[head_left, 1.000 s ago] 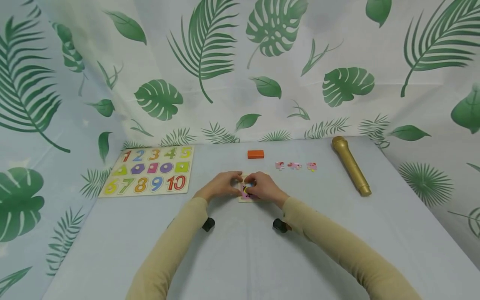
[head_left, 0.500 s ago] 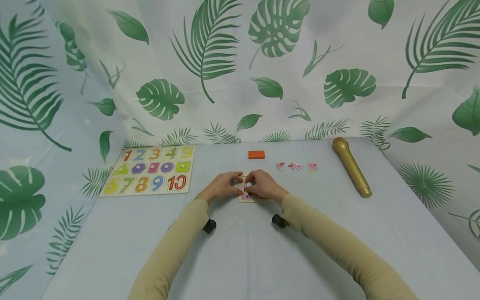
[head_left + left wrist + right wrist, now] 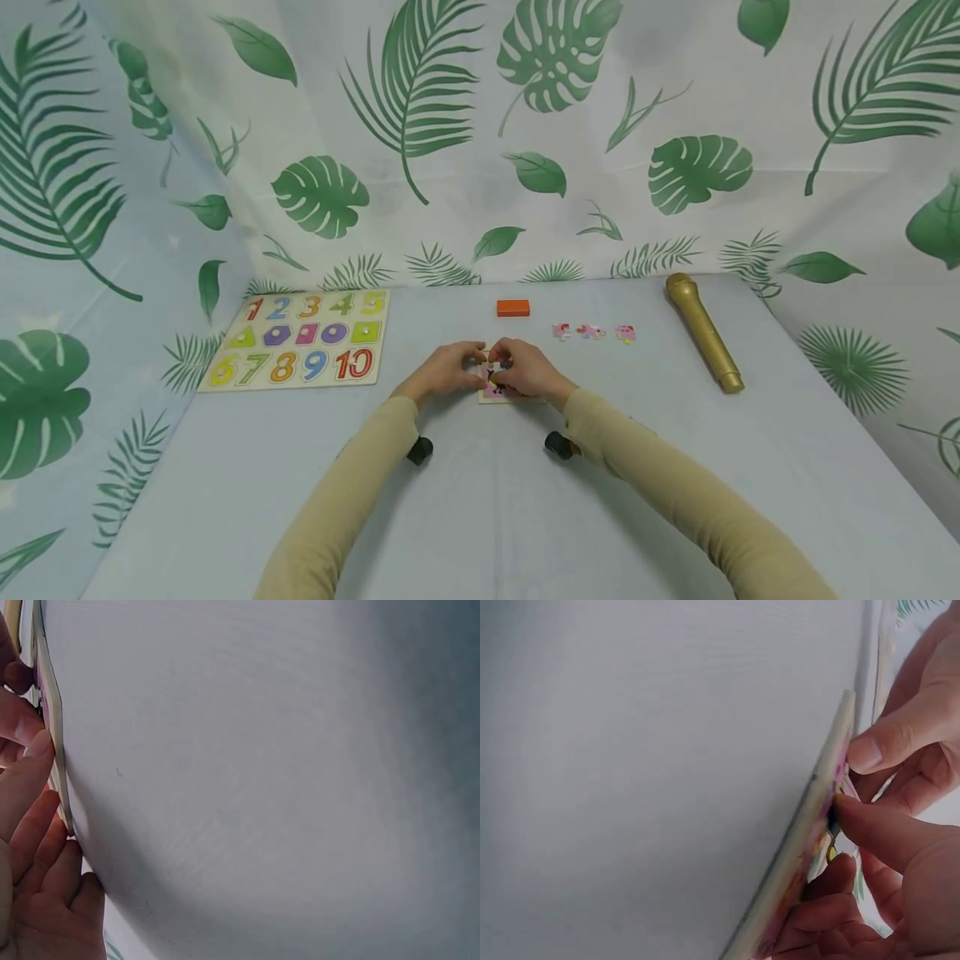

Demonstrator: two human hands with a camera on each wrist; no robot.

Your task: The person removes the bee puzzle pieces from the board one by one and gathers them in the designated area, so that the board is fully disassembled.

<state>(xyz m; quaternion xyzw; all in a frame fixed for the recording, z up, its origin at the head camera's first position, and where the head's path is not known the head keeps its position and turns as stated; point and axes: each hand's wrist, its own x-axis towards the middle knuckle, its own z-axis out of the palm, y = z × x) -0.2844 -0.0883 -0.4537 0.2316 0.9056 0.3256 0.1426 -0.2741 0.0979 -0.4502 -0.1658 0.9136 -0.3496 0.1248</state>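
Note:
A small wooden jigsaw board [image 3: 489, 398] with a pink, yellow and black picture lies mid-table, mostly covered by both hands. The left hand [image 3: 446, 372] holds its left side, thumb at the near corner and fingers curved toward the far edge. In the right wrist view, the left thumb [image 3: 877, 748] presses on the board's rim [image 3: 791, 855]. The right hand [image 3: 531, 372] is over the board, pinching a jigsaw piece [image 3: 832, 838] between thumb and fingers at its surface. Much of that piece is hidden.
Several things lie around: a number-and-shape puzzle board [image 3: 300, 340] at left, an orange block [image 3: 513, 308] behind the hands, three loose pink jigsaw pieces [image 3: 591, 332] back right, and a gold microphone [image 3: 703, 333] at far right. A leaf-print curtain [image 3: 450, 167] stands behind.
Both hands stay over the jigsaw board. The right fingers shift only slightly on its surface, and the other things have not moved.

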